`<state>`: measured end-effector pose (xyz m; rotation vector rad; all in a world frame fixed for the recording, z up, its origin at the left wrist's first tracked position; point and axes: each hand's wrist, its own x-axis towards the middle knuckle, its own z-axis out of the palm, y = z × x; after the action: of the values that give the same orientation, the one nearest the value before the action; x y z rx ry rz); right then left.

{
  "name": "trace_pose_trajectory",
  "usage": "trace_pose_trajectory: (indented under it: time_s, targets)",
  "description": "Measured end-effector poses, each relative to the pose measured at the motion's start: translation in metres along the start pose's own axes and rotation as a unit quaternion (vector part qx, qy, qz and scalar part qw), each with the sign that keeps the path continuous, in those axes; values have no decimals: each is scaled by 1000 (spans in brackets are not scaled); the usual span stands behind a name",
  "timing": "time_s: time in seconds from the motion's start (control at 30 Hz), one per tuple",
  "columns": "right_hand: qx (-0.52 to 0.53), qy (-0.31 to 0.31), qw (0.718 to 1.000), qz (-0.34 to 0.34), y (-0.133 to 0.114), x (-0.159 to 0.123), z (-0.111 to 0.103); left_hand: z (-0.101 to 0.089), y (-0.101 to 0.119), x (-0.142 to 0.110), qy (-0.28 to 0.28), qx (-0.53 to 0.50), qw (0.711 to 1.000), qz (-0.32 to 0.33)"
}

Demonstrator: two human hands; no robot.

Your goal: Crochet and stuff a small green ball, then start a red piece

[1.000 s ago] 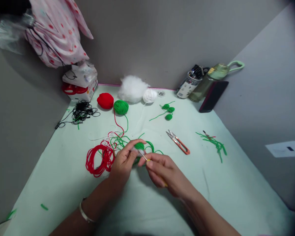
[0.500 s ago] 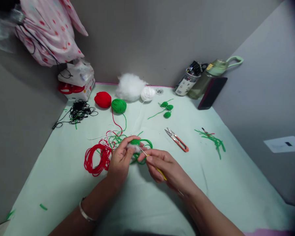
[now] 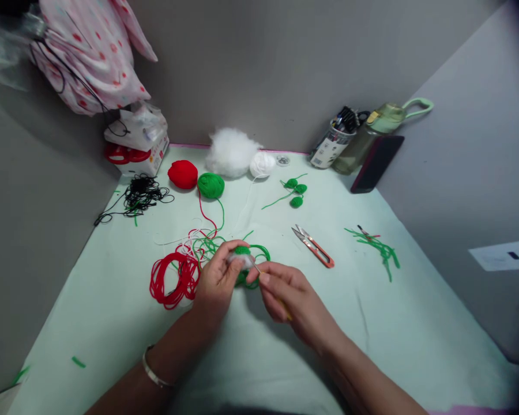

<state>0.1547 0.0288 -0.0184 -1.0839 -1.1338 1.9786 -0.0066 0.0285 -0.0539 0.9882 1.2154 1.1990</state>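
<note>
My left hand (image 3: 218,275) is closed around a small green crocheted piece (image 3: 243,251) with white fluffy stuffing (image 3: 243,261) showing at its near side. Pinched in my right hand (image 3: 285,288) is a crochet hook (image 3: 288,311) with a yellow handle, its thin metal shaft pointing at the stuffing. Whether the tip is inside the piece is hidden. Behind and under the hands lies loose green yarn (image 3: 263,252). A loop bundle of red yarn (image 3: 168,281) sits just left of my left hand, with tangled white and green strands beside it.
Thread snips (image 3: 315,248) lie right of my hands, with green yarn scraps (image 3: 383,252) farther right. Behind are a red yarn ball (image 3: 183,174), a green yarn ball (image 3: 211,185), white stuffing (image 3: 231,153), small green crocheted pieces (image 3: 296,202), a pen cup (image 3: 331,144) and a phone (image 3: 377,165).
The view has shifted slightly. My right hand has tilted a little, so less of the yellow handle shows. Both hands keep their hold.
</note>
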Motion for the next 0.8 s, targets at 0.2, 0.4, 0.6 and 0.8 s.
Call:
trace_pose_trajectory:
  time_s: [0.2, 0.4, 0.6, 0.8]
  targets:
    - [-445, 44, 869, -213, 18, -11, 17, 1, 2, 0, -21, -20, 999, -25]
    - [-252, 11, 961, -113, 17, 1, 9, 0, -2, 1, -17, -49, 998, -43]
    - [72, -334, 933, 114, -4, -6, 5, -8, 0, 11, 12, -97, 993, -67]
    - [-427, 41, 899, -84, -22, -15, -23, -12, 4, 14, 13, -171, 983, -64]
